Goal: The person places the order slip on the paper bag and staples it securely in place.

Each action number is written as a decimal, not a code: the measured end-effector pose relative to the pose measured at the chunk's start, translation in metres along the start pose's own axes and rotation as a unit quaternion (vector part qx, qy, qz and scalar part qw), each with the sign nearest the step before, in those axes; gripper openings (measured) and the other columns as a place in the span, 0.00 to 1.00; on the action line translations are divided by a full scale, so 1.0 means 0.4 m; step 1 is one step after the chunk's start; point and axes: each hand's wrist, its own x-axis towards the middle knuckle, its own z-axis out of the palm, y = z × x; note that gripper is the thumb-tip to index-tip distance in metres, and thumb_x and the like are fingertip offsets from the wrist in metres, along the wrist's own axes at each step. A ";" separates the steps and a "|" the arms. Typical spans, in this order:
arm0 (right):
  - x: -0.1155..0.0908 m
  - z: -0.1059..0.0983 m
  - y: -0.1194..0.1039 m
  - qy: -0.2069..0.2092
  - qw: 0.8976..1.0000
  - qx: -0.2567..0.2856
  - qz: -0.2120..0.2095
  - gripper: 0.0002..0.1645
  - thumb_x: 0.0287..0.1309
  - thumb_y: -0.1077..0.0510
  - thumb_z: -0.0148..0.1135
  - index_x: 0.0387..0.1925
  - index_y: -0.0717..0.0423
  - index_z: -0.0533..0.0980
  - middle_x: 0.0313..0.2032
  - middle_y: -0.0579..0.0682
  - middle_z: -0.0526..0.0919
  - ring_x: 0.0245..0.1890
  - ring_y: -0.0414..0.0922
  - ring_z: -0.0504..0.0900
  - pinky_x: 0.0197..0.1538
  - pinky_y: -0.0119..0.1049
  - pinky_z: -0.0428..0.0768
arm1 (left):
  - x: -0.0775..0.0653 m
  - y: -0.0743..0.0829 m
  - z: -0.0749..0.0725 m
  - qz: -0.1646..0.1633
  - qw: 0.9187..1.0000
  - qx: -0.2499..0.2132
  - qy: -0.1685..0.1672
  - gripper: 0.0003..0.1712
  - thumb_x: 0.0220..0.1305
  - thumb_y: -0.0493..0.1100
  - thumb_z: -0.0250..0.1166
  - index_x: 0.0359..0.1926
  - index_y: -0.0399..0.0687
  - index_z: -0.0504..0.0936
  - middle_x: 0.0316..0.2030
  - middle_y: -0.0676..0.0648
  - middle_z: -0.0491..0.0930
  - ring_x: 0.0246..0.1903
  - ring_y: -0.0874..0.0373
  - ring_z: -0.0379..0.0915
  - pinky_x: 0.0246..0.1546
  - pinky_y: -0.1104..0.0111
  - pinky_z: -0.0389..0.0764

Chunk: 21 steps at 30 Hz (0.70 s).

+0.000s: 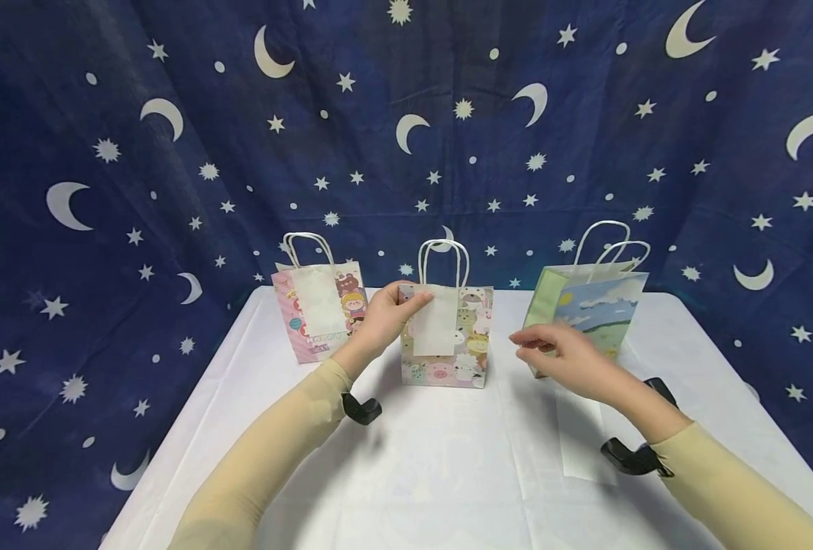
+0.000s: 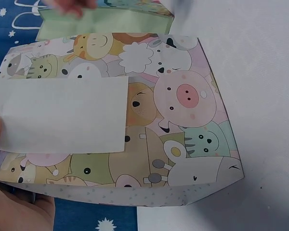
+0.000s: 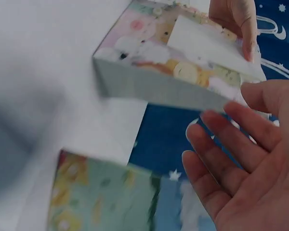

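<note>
A small paper gift bag with cartoon animals (image 1: 441, 373) stands upright at the middle of the table. My left hand (image 1: 391, 309) pinches its upper left edge, the thumb lying on a blank white card (image 1: 435, 328) against the bag's front. In the left wrist view, the card (image 2: 62, 115) lies flat over the animal print (image 2: 185, 96). My right hand (image 1: 565, 355) holds nothing, its fingers relaxed, between this bag and a green and blue landscape gift bag (image 1: 602, 305). The right wrist view shows its loosely spread fingers (image 3: 221, 168).
A pink gift bag (image 1: 286, 317) with a white card on its front stands at the left. Another white slip (image 1: 581, 443) lies on the white-covered table (image 1: 441, 473), below my right hand. A dark blue curtain (image 1: 351, 153) with moons and stars hangs behind.
</note>
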 end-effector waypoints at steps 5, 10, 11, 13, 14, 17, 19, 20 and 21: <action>-0.079 -0.035 0.053 0.006 0.999 -0.035 0.034 0.21 0.74 0.43 0.59 0.57 0.50 0.82 0.53 0.48 0.84 0.55 0.55 0.81 0.51 0.56 0.80 | -0.005 -0.002 0.000 -0.008 1.000 0.009 0.003 0.20 0.66 0.58 0.71 0.34 0.47 0.79 0.25 0.53 0.75 0.29 0.60 0.69 0.26 0.67 0.68; -0.145 -0.072 0.121 0.027 0.996 -0.044 0.067 0.27 0.74 0.41 0.57 0.60 0.55 0.80 0.57 0.57 0.82 0.60 0.63 0.76 0.53 0.64 0.76 | -0.007 -0.001 0.001 -0.007 1.000 0.004 0.003 0.19 0.66 0.57 0.71 0.37 0.47 0.80 0.27 0.52 0.77 0.31 0.59 0.70 0.28 0.66 0.70; -0.155 -0.078 0.134 0.029 0.996 -0.049 0.073 0.27 0.74 0.41 0.57 0.60 0.56 0.80 0.58 0.59 0.81 0.61 0.64 0.75 0.53 0.65 0.75 | -0.007 -0.001 0.001 -0.008 1.000 0.001 0.004 0.19 0.66 0.57 0.71 0.37 0.47 0.80 0.28 0.52 0.77 0.31 0.59 0.70 0.28 0.67 0.71; -0.171 -0.091 0.161 0.029 0.994 -0.059 0.090 0.29 0.75 0.40 0.55 0.61 0.57 0.79 0.60 0.62 0.80 0.62 0.66 0.73 0.53 0.66 0.74 | -0.006 -0.002 0.001 -0.010 1.000 -0.002 0.007 0.19 0.66 0.57 0.71 0.37 0.47 0.79 0.28 0.53 0.78 0.31 0.60 0.71 0.28 0.67 0.72; -0.178 -0.097 0.174 0.031 0.993 -0.063 0.099 0.30 0.75 0.39 0.55 0.62 0.57 0.79 0.61 0.64 0.79 0.63 0.67 0.72 0.53 0.66 0.74 | -0.006 -0.002 0.001 -0.011 1.000 -0.003 0.009 0.19 0.66 0.57 0.71 0.36 0.47 0.78 0.28 0.52 0.77 0.30 0.60 0.70 0.28 0.67 0.71; -0.200 -0.112 0.214 0.035 0.988 -0.080 0.125 0.32 0.76 0.38 0.53 0.63 0.59 0.77 0.61 0.67 0.77 0.63 0.70 0.70 0.52 0.67 0.73 | -0.006 -0.003 0.001 -0.016 1.000 -0.006 0.012 0.19 0.66 0.56 0.71 0.35 0.47 0.77 0.28 0.53 0.77 0.30 0.60 0.71 0.28 0.68 0.72; -0.215 -0.122 0.242 0.042 0.985 -0.086 0.140 0.34 0.76 0.39 0.53 0.64 0.63 0.75 0.61 0.70 0.76 0.62 0.72 0.69 0.52 0.69 0.72 | -0.006 -0.003 0.001 -0.016 1.000 -0.006 0.013 0.19 0.66 0.56 0.72 0.35 0.46 0.77 0.28 0.52 0.77 0.30 0.60 0.71 0.28 0.68 0.71; -0.222 -0.126 0.255 0.045 0.984 -0.087 0.149 0.35 0.76 0.39 0.52 0.65 0.65 0.73 0.61 0.71 0.75 0.62 0.73 0.69 0.51 0.70 0.71 | -0.007 -0.002 0.000 -0.015 1.000 -0.008 0.012 0.19 0.66 0.56 0.72 0.36 0.46 0.78 0.28 0.52 0.78 0.30 0.60 0.71 0.28 0.68 0.71; -0.229 -0.129 0.269 0.048 0.983 -0.090 0.155 0.36 0.77 0.40 0.52 0.65 0.67 0.71 0.61 0.73 0.74 0.61 0.74 0.68 0.51 0.71 0.71 | -0.007 -0.001 0.000 -0.014 1.000 -0.008 0.011 0.18 0.66 0.55 0.71 0.38 0.46 0.79 0.29 0.52 0.79 0.31 0.60 0.71 0.29 0.68 0.72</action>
